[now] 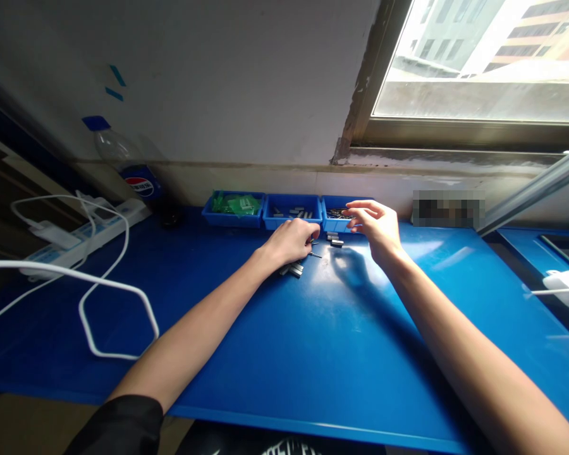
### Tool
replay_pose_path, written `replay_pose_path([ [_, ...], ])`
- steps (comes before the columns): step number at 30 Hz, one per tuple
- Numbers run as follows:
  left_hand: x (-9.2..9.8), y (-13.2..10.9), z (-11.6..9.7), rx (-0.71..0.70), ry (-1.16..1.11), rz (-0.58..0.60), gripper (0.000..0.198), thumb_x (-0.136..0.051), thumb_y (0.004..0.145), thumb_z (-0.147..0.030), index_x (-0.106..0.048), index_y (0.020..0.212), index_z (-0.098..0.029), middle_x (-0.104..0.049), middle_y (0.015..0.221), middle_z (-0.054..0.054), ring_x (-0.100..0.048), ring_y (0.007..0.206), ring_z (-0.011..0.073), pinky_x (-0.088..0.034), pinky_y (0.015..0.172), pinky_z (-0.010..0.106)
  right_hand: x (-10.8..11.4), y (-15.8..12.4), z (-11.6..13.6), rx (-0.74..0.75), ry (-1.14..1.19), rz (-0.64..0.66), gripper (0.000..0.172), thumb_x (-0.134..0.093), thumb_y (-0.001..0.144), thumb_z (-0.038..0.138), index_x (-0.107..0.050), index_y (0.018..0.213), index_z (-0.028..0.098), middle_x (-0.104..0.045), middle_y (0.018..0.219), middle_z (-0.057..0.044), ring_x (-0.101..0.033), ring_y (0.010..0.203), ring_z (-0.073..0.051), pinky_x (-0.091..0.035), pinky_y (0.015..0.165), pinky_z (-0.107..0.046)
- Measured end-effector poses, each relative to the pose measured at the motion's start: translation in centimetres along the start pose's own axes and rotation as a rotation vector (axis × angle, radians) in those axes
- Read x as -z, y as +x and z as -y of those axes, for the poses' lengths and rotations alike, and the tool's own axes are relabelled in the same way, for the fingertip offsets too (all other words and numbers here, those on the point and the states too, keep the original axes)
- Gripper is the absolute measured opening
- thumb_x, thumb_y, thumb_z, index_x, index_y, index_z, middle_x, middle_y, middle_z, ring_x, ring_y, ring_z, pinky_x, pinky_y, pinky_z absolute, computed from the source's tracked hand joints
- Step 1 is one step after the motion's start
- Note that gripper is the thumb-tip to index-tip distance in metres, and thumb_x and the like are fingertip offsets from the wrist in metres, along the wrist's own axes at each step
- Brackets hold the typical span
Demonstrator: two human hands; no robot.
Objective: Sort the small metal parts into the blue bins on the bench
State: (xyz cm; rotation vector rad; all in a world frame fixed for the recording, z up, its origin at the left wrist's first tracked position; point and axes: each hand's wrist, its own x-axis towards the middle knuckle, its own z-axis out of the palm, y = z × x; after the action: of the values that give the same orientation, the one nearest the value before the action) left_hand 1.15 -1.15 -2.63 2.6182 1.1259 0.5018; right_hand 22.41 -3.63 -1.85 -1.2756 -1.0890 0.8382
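From the head camera, my left hand rests on the blue table just in front of the middle bin. Its fingers are curled in and closed, but I cannot tell whether they pinch anything. A cluster of small grey metal pieces lies touching or just under its near edge, and a thin pin lies just beside its fingertips.

My right hand hovers over the near rim of the right bin. The fingers are loosely spread and hooked, the thumb apart from them, holding nothing that I can see. That bin holds small dark parts. A few more grey blocks sit on the table between my two hands.

The left bin holds green bags. Farther left stand a plastic bottle against the wall, a power strip and a looping white cable. A window fills the upper right.
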Motion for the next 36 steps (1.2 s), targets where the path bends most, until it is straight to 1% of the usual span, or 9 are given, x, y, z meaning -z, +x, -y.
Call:
replay_pose_path([
  [2, 0.0, 0.0, 0.0, 0.011, -0.023, -0.016, 0.027, -0.066, 0.074, -0.004, -0.076, 0.093, -0.020, -0.076, 0.081, 0.004, -0.070, 0.069, 0.0196, -0.048, 0.061, 0.025, 0.0, 0.0, 0.0, -0.004, 0.008, 0.007, 0.022, -0.074, 0.072, 0.030, -0.077, 0.090, 0.017, -0.078, 0.084, -0.007, -0.062, 0.061, -0.014, -0.052, 0.059, -0.029],
  [6, 0.4, 0.1, 0.3, 0.029, -0.054, -0.025, 0.026, -0.067, 0.073, -0.004, -0.076, 0.092, -0.020, -0.076, 0.078, 0.003, -0.071, 0.069, 0.0192, -0.047, 0.060, 0.025, 0.0, 0.0, 0.0, -0.014, 0.029, 0.016, 0.022, -0.077, 0.071, 0.030, -0.077, 0.090, 0.017, -0.078, 0.081, -0.006, -0.062, 0.060, -0.014, -0.051, 0.059, -0.029],
  [9, 0.9, 0.2, 0.7, -0.021, -0.157, -0.053, 0.029, -0.067, 0.076, -0.005, -0.077, 0.098, -0.019, -0.077, 0.078, 0.002, -0.073, 0.072, 0.0174, -0.051, 0.065, 0.024, 0.1, 0.1, -0.3, -0.011, 0.026, 0.028, 0.023, -0.079, 0.072, 0.031, -0.077, 0.090, 0.017, -0.078, 0.080, -0.005, -0.061, 0.059, -0.013, -0.050, 0.059, -0.028],
  [14, 2.1, 0.5, 1.0, -0.129, -0.308, -0.249, 0.025, -0.073, 0.081, -0.010, -0.073, 0.106, -0.017, -0.077, 0.089, 0.003, -0.074, 0.080, 0.0154, -0.057, 0.077, 0.025, 0.2, 0.2, -0.6, -0.017, 0.009, 0.121, 0.027, -0.079, 0.072, 0.030, -0.077, 0.097, 0.018, -0.076, 0.077, -0.004, -0.061, 0.059, -0.015, -0.050, 0.059, -0.030],
  [17, 2.6, 0.4, 0.7, -0.147, -0.316, -0.354, 0.032, -0.077, 0.080, -0.010, -0.072, 0.111, -0.017, -0.077, 0.095, 0.003, -0.074, 0.083, 0.0149, -0.059, 0.079, 0.025, 0.0, 0.0, -0.4, -0.018, -0.002, 0.193, 0.028, -0.080, 0.072, 0.032, -0.077, 0.097, 0.019, -0.075, 0.074, -0.003, -0.061, 0.058, -0.015, -0.051, 0.060, -0.031],
  [20, 3.0, 0.3, 0.3, -0.144, -0.291, -0.417, 0.038, -0.079, 0.079, -0.011, -0.070, 0.116, -0.018, -0.076, 0.099, 0.003, -0.073, 0.085, 0.0147, -0.061, 0.082, 0.025, -0.1, -0.4, -0.1, -0.032, -0.004, 0.298, 0.033, -0.082, 0.073, 0.037, -0.077, 0.101, 0.021, -0.076, 0.076, -0.003, -0.062, 0.060, -0.017, -0.053, 0.062, -0.033],
  [25, 3.1, 0.1, 0.1, -0.159, -0.268, -0.440, 0.037, -0.079, 0.081, -0.012, -0.070, 0.116, -0.018, -0.076, 0.099, 0.003, -0.073, 0.083, 0.0140, -0.061, 0.081, 0.025, -0.1, -0.7, -0.1, -0.049, 0.056, 0.392, 0.043, -0.088, 0.072, 0.041, -0.079, 0.109, 0.021, -0.081, 0.088, -0.006, -0.069, 0.069, -0.019, -0.057, 0.068, -0.035],
  [32, 2.4, 0.4, 0.0, -0.164, -0.351, -0.382, 0.031, -0.077, 0.083, -0.015, -0.071, 0.114, -0.017, -0.077, 0.094, 0.003, -0.074, 0.081, 0.0139, -0.060, 0.080, 0.024, -0.4, -0.7, -0.6, -0.048, 0.076, 0.383, 0.036, -0.091, 0.071, 0.043, -0.084, 0.097, 0.019, -0.079, 0.085, -0.006, -0.066, 0.069, -0.018, -0.056, 0.071, -0.034],
  [36, 1.8, 0.6, 0.4, -0.100, -0.357, -0.362, 0.023, -0.077, 0.084, -0.022, -0.074, 0.106, -0.016, -0.078, 0.094, 0.005, -0.074, 0.080, 0.0156, -0.060, 0.076, 0.025, -0.4, -0.4, -0.9, -0.062, 0.058, 0.359, 0.036, -0.091, 0.068, 0.043, -0.084, 0.095, 0.019, -0.080, 0.084, -0.006, -0.065, 0.066, -0.017, -0.057, 0.070, -0.034],
])
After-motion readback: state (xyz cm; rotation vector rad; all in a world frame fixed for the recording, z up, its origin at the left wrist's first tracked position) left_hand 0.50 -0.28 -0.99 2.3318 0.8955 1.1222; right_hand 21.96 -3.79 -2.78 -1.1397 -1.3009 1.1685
